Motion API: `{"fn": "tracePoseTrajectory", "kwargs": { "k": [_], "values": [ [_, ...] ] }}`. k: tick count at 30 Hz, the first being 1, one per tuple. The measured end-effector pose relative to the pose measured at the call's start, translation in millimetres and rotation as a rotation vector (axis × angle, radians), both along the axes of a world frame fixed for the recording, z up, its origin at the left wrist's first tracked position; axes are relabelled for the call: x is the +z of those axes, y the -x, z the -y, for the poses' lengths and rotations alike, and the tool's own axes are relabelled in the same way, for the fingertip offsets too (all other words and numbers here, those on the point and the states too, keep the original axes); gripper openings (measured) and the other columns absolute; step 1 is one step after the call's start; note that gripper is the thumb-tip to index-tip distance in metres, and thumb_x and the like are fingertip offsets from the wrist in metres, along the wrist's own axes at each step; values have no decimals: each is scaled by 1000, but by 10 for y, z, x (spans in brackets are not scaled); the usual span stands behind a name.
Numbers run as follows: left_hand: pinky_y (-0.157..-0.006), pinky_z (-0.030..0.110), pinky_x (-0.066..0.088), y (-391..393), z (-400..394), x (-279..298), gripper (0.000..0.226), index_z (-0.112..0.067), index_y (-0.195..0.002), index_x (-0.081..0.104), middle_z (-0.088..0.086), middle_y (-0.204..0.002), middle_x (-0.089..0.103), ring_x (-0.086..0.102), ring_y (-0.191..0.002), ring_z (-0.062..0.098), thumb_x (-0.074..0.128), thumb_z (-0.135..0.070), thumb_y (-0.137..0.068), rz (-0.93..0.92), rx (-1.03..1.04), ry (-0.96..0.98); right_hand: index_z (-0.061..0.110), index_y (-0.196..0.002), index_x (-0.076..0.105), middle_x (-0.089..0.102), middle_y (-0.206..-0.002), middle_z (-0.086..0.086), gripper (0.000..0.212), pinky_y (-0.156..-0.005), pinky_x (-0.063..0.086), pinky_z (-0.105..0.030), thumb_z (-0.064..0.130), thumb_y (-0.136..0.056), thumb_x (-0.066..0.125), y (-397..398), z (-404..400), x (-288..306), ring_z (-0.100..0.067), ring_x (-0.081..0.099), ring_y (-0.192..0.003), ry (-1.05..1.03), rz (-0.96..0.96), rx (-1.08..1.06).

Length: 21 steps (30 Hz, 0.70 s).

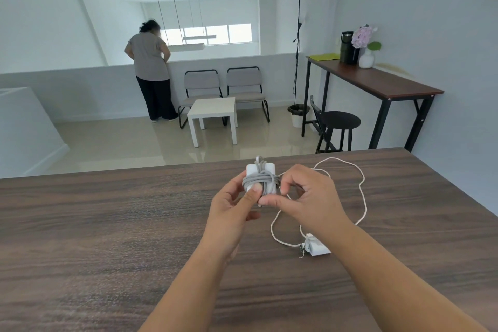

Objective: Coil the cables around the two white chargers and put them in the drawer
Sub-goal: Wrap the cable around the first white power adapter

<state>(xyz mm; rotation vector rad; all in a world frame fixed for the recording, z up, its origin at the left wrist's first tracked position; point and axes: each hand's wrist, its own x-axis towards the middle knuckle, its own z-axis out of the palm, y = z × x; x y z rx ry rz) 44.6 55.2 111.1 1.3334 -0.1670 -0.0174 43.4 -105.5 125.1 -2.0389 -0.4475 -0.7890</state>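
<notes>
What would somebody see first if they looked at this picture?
First, the two hands in the middle: the left hand holds a white charger wrapped in grey cable, and the right hand pinches it. To the right on the brown table lies a second charger, its white cable looping loose.

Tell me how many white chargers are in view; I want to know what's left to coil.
2. One charger, wrapped in grey cable, is held above the table by both hands. The other charger lies on the table by the right forearm, its white cable uncoiled.

Both hands (237,202) on gray-wrapped charger (260,178), 2nd charger (318,245) beside.
</notes>
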Motion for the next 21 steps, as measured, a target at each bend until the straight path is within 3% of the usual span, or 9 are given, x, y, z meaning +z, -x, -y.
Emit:
{"fn": "tracePoseTrajectory", "kwargs": {
  "k": [6,8,10,13,16,21],
  "values": [
    [-68,24,57,-16,-1,-14,42,-10,-121,63,7,-100,71,68,-79,13,70,-15,-81,-94,-156,242,27,-72,56,53,-76,11,45,-60,35,-13,48,-50,88,27,49,-63,-4,48,-68,-130,-155,15],
    [-67,24,58,-51,-15,4,44,-7,-122,59,7,-99,68,65,-77,13,67,-13,-79,-106,-144,356,30,-83,61,57,-84,9,46,-64,40,-15,60,-55,81,62,60,-107,-4,53,-75,-202,-235,30],
    [-67,22,58,-90,-49,21,44,-9,-121,60,5,-97,68,63,-77,12,67,-13,-78,-102,-126,389,34,-94,64,57,-84,8,43,-62,40,-17,67,-66,68,95,63,-137,-1,52,-66,-215,-320,53],
    [-65,21,57,-127,-98,9,44,-10,-121,61,5,-96,64,60,-75,11,67,-12,-78,-87,-125,324,36,-96,67,58,-72,10,26,-63,40,-16,54,-76,69,93,106,-85,1,52,-63,7,-446,-7],
    [-59,20,55,-125,-144,-32,40,-9,-121,61,6,-95,66,61,-71,11,65,-12,-81,-94,-169,274,34,-81,72,63,-66,17,6,-63,38,-11,39,-81,69,52,211,48,6,55,-68,232,-513,-17],
    [-56,20,54,-93,-182,-60,38,-7,-121,62,9,-97,68,63,-75,13,65,-12,-84,-104,-245,308,27,-78,74,66,-67,11,10,-62,39,-15,32,-85,68,31,337,129,1,54,-64,284,-500,17]
  ]
}}
